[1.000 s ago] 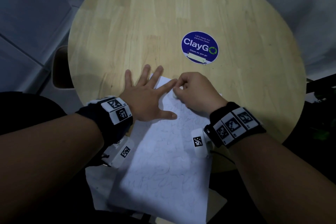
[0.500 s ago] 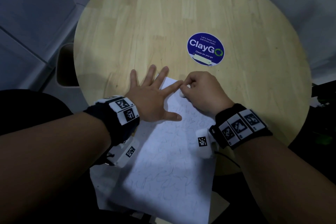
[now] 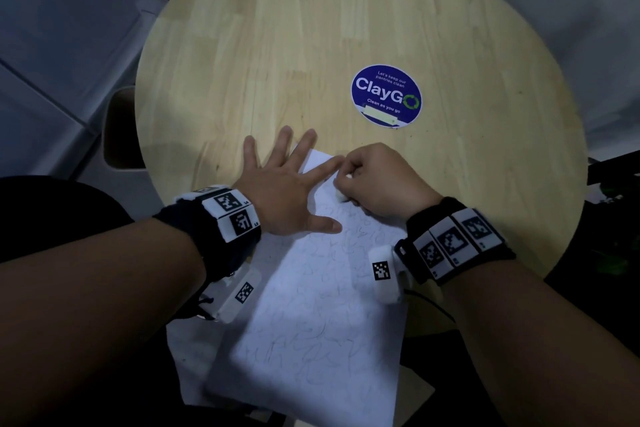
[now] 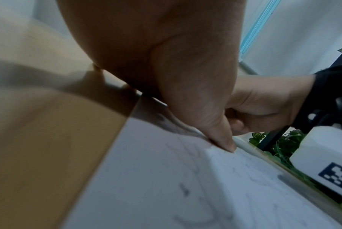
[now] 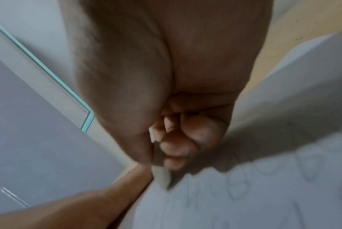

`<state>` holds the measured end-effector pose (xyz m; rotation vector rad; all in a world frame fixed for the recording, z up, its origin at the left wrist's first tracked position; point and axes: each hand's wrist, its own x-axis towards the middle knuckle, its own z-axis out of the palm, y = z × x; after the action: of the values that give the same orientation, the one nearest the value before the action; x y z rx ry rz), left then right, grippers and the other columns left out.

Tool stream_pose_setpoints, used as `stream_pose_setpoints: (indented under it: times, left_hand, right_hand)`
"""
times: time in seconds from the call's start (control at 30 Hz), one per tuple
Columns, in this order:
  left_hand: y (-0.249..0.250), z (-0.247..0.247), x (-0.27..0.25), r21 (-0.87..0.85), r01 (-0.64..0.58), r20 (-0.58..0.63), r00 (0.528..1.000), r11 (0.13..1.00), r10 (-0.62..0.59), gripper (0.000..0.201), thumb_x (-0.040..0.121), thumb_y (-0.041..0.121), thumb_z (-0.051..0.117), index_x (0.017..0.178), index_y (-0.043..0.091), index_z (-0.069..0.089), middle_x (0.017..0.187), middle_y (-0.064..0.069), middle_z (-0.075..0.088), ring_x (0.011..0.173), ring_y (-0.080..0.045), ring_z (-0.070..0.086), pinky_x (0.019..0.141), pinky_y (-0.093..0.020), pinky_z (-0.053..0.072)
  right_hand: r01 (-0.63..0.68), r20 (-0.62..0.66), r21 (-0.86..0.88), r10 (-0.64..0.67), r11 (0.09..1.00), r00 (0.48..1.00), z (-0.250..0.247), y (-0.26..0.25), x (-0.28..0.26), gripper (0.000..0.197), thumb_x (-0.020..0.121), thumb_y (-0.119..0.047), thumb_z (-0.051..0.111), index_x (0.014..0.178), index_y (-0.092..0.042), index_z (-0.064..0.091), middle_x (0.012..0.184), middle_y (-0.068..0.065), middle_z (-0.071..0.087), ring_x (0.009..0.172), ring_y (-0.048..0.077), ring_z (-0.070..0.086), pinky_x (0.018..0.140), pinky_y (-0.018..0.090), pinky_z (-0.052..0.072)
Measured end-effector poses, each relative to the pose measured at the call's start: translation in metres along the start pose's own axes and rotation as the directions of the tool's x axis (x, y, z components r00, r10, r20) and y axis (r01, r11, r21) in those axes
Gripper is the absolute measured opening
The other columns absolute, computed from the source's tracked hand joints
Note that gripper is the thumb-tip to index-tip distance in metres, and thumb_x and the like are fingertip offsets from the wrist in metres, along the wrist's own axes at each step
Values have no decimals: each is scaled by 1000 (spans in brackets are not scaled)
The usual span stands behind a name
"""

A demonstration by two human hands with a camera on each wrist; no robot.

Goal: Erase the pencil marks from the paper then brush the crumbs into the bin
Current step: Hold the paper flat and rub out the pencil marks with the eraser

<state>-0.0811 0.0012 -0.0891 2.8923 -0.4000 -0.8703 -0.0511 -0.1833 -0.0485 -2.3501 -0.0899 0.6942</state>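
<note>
Paper [image 3: 311, 315] lies on the near part of the round table [image 3: 311, 28], long axis running near-to-far and tilted slightly right; its near end overhangs the table edge, with bare wood beyond the far edge. Left hand [image 3: 287, 191] is flat, fingers spread, pinning the far-left corner. Right hand [image 3: 377, 180] is curled around a white eraser [image 3: 341, 197], pressed on the paper's far end.

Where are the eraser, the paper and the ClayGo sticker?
eraser [image 3: 341, 197], head view, white end below the right fist.
paper [image 3: 311, 322], head view, scribbled middle.
ClayGo sticker [image 3: 386, 95], head view, blue centre.
</note>
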Motion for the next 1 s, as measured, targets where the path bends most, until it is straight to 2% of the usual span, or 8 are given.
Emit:
stream_pose_setpoints:
  times: [0.07,0.2,0.33,0.5,0.67,0.8,0.93,1.0]
  left_hand:
    - [0,0,0,1,-1,-9,1000,1000,1,114,66,108,29,150,61,-32,166,3,-43,152,-33,-41,114,-79,-15]
    - [0,0,0,10,0,-16,1000,1000,1,114,66,108,29,150,60,-31,166,2,-42,152,-33,-39,114,-79,-13]
    - [0,1,0,5,-3,-18,1000,1000,3,114,66,108,29,151,61,-31,166,2,-42,152,-33,-39,114,-79,-14]
    - [-1,1,0,15,-4,-10,1000,1000,4,114,67,108,30,150,60,-31,165,2,-43,152,-33,-40,114,-80,-13]
    - [0,-1,-1,4,-4,-4,1000,1000,4,114,68,107,30,152,59,-30,166,2,-43,152,-33,-40,114,-80,-13]
    - [0,-1,-1,6,-2,0,1000,1000,2,115,67,107,31,153,59,-27,165,3,-44,152,-33,-40,114,-80,-13]
    - [1,-1,-1,10,1,4,1000,1000,-1,113,68,107,30,151,59,-30,165,3,-43,152,-33,-40,115,-79,-13]
    - [1,-1,-2,11,-2,3,1000,1000,2,113,69,106,31,152,58,-29,165,2,-43,152,-33,-40,115,-80,-12]
  right_hand:
    - [21,-103,-5,-22,1000,994,2,1,2,12,90,-12,70,78,-14,74,58,-8,66,54,8,59,57,27,45]
    - [-34,85,-10,34,999,996,1,-3,-3,14,89,-8,67,77,-10,74,57,-2,69,45,14,58,44,25,44]
    - [-3,-141,35,8,999,990,2,3,4,13,90,-13,70,77,-13,72,66,-1,72,57,18,66,55,35,55]
    - [-74,95,41,70,996,993,4,-2,-3,13,89,-7,67,78,-9,72,61,8,70,46,21,56,47,30,44]
    - [-14,-166,87,28,996,986,4,3,5,15,95,-16,66,80,-12,70,68,4,74,49,22,63,49,33,52]
    - [-60,104,91,50,994,993,9,-4,-5,18,92,-7,62,77,-13,71,59,7,69,45,22,56,48,32,45]
    - [7,-179,68,5,998,984,7,1,5,15,96,-20,66,82,-16,70,69,2,74,52,24,68,51,35,54]
    - [-17,-108,96,28,995,994,7,0,4,14,96,-17,66,83,-13,70,68,7,73,48,24,64,48,34,50]
